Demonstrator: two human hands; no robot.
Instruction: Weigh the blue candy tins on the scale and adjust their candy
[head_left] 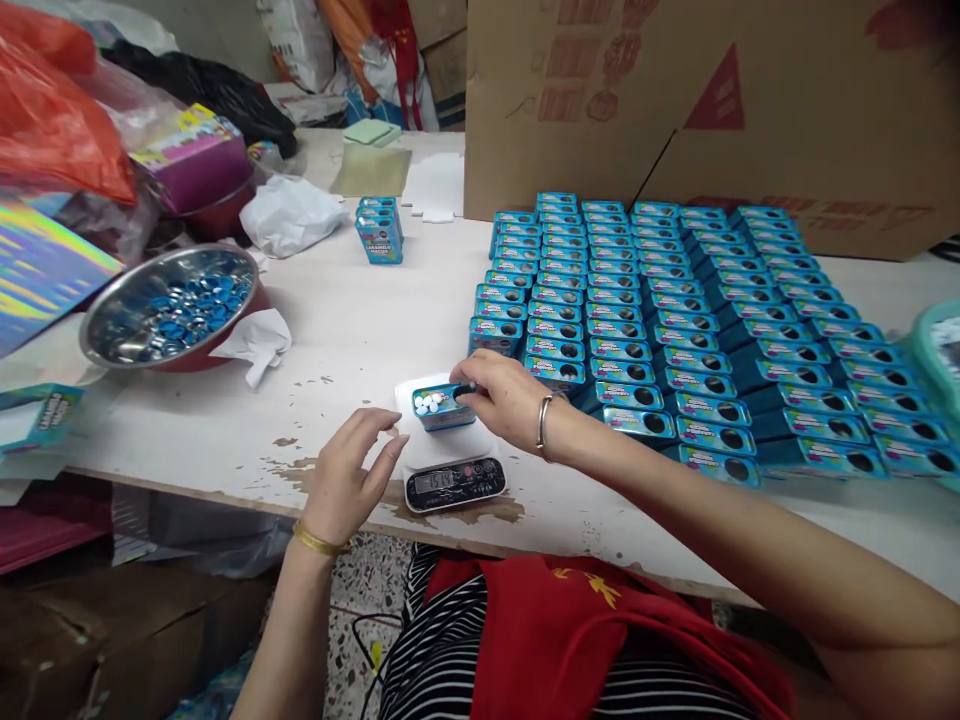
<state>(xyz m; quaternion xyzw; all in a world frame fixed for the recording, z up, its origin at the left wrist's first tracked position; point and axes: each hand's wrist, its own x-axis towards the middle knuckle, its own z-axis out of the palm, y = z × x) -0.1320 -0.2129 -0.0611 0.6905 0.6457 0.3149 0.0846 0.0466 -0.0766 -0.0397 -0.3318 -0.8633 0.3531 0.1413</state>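
A small blue tin (447,418) stands on the white kitchen scale (455,484), whose display shows digits. Several white round candies (428,404) lie on the tin's top at its left end. My right hand (501,400) grips the right end of this tin, fingers pinched at its dark round opening. Just left of the scale, my left hand (358,468) hovers with thumb and fingers apart; whether a tiny candy is at the fingertips is not clear.
Many blue tins (622,328) with round holes stand in rows to the right, before a large cardboard box (600,110). Several more tins (379,235) stand at the back. On the left, a metal bowl (112,345) holds blue and silver lids. A turquoise tub (930,350) sits far right.
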